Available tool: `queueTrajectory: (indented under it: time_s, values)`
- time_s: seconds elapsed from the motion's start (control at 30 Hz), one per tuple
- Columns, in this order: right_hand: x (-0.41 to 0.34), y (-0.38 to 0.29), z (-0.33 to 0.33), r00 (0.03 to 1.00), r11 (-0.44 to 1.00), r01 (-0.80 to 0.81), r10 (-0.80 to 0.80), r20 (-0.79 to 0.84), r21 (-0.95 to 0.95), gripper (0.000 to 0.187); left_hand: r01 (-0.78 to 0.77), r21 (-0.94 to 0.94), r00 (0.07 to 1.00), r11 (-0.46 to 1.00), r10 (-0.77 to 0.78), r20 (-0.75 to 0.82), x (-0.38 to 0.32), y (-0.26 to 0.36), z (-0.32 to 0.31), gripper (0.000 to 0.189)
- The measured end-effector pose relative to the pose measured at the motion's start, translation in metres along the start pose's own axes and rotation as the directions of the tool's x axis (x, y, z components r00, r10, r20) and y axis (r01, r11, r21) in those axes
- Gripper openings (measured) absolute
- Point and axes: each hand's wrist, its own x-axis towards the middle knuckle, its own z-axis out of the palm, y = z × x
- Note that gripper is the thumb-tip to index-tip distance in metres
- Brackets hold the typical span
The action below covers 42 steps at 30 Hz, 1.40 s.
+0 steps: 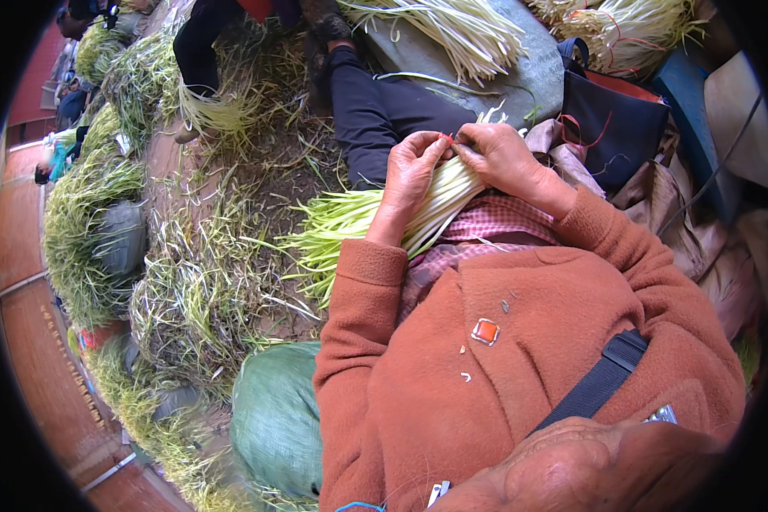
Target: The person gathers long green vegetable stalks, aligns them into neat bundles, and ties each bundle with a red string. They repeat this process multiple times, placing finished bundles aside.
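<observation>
A bundle of pale garlic-chive-like stalks lies across the lap, its green leafy ends pointing left and its white ends up and to the right. Both hands are above the bundle, close together. My left hand pinches a red tie between thumb and fingers. The fingertips of my right hand pinch the same tie from the other side, near the white ends. Whether the tie is knotted cannot be seen. A checkered cloth shows under the bundle.
More white stalks lie on a grey sack ahead. A dark bag and tied bundles are at the right. Loose leaves litter the ground at left, beside a green sack. Other people are near the top.
</observation>
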Motion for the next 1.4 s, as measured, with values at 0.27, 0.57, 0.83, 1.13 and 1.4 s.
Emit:
queueTrajectory:
  time_s: [0.27,0.57,0.83,1.13,1.4]
  values:
    - [0.006,0.003,-0.002,0.995,0.998,0.047,-0.043,0.086,-0.048,0.019,0.051,-0.051,0.999,0.997,-0.05,0.021,0.0,-0.003,-0.003,0.02]
    - [0.011,0.007,-0.002,0.986,0.992,0.085,-0.07,0.152,-0.094,0.022,0.098,-0.05,0.995,0.994,-0.097,0.017,0.002,-0.005,-0.006,0.019]
    - [0.015,0.006,-0.002,0.982,0.995,-0.028,0.045,0.185,-0.095,0.022,-0.068,0.136,0.997,0.988,0.07,-0.014,0.0,-0.005,0.001,0.015]
    - [0.015,0.003,-0.001,0.989,0.988,-0.036,0.056,0.137,-0.147,0.02,-0.363,0.767,0.867,0.529,0.492,0.07,-0.002,0.0,0.017,0.005]
    - [0.015,0.002,0.003,0.994,0.992,-0.097,0.101,0.047,-0.083,0.018,-0.393,0.826,0.837,0.403,0.529,0.14,-0.006,0.004,0.022,0.007]
